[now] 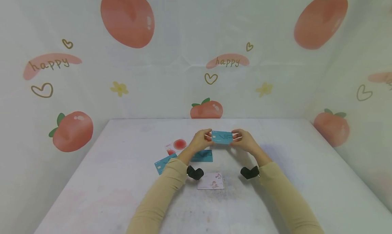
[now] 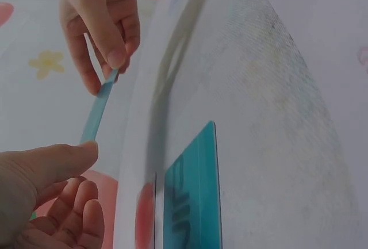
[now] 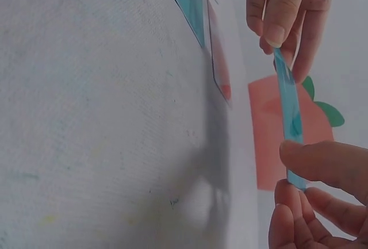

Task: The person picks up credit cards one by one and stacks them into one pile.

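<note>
A blue card (image 1: 222, 137) with dark VIP lettering is held up above the table, its face toward the head camera. My left hand (image 1: 201, 140) pinches its left end, and my right hand (image 1: 245, 140) pinches the right end. Both wrist views show this card nearly edge-on, with a thumb on each end. Below the left forearm lies another blue card (image 1: 204, 155), partly covered by the wrist. To its left a further blue card (image 1: 162, 164) lies at a slant, partly behind the sleeve. A white card with red circles (image 1: 179, 144) lies behind them.
Nearer the front of the white table (image 1: 101, 193) lies a pale card with a pink flower print (image 1: 210, 181). Black wrist mounts (image 1: 249, 172) sit on both wrists. A printed fabric wall (image 1: 171, 91) stands behind the table's far edge and at both sides.
</note>
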Demonstrator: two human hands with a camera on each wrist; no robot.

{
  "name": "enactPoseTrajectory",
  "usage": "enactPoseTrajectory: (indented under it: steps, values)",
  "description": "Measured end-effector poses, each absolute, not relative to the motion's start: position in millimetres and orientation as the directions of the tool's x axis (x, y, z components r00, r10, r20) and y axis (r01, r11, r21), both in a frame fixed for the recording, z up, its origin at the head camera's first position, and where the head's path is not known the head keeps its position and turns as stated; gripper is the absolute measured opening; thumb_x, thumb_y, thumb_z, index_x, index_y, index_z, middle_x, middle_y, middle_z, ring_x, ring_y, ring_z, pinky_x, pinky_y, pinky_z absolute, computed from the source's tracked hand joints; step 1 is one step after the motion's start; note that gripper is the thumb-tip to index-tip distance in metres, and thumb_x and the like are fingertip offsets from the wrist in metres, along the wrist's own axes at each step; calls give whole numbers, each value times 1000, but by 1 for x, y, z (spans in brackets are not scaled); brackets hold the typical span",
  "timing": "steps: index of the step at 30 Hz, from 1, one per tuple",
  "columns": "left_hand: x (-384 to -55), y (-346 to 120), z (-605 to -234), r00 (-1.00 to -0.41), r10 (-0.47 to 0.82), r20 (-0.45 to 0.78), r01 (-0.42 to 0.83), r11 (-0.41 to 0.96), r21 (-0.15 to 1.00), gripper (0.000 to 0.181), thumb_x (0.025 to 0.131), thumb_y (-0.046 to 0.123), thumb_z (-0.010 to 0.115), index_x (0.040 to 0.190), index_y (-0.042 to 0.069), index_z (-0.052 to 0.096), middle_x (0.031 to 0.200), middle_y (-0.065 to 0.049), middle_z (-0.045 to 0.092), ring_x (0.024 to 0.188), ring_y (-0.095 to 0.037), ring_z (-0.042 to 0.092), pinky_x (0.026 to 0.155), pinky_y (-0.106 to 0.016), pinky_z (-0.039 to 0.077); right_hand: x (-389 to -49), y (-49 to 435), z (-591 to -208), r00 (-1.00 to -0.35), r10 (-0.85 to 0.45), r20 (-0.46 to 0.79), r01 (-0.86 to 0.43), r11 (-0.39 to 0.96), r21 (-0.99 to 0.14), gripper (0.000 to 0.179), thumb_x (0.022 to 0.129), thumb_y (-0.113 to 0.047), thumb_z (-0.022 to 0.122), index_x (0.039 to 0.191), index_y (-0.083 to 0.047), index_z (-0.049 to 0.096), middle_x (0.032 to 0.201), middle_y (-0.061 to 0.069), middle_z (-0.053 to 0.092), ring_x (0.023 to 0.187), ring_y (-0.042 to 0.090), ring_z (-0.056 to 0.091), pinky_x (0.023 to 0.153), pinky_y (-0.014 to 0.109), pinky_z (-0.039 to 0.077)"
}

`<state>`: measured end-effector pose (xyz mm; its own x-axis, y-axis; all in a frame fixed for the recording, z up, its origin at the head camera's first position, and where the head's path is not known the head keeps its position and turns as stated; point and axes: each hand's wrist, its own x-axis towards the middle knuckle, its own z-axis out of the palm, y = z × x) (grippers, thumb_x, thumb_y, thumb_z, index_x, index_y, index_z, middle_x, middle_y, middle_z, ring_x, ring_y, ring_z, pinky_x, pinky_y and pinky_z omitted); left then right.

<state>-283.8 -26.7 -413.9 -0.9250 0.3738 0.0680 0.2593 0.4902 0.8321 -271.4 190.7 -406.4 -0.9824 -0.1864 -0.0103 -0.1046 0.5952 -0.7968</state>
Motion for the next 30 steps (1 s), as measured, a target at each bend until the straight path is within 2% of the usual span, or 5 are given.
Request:
enactPoseTrajectory:
  steps: [17,30]
  values:
    - [-278,-39,-414,-908,416,56,285,513,810,59,82,10,69,135,1,46,114,-15,60,99,-25,58,88,-32,51,-263,195,-402,-954,-300,16,-188,557,-809,55,79,1,69,126,12,45,110,29,56,97,35,62,78,31,53]
    - [-270,-45,-411,-913,405,50,270,509,817,57,82,12,70,133,1,48,115,-14,61,101,-26,58,89,-32,51,-258,196,-401,-932,-354,77,-280,569,-773,52,80,-4,70,125,11,47,107,27,58,93,31,64,82,38,53]
